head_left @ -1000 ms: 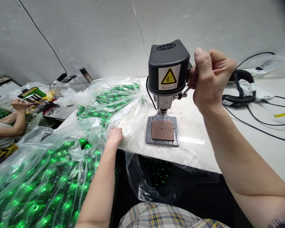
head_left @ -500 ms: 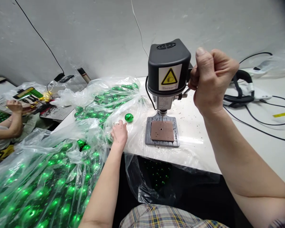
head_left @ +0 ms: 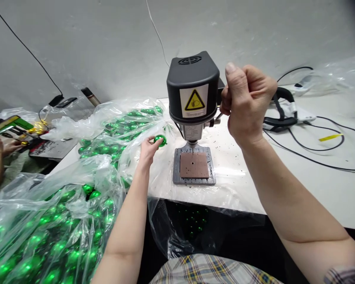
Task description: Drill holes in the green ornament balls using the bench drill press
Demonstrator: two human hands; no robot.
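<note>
at a drill press, the left hand pinches a green ball; the right hand clenches the lever.

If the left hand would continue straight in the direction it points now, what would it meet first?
Beyond the green ball in its fingers, the left hand would probably first meet the clear plastic bag behind, though depth is unclear.

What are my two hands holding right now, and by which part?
Left hand: a green ball, pinched at its near left side. Right hand: the drill press lever, by its outer end, hidden from view.
</note>
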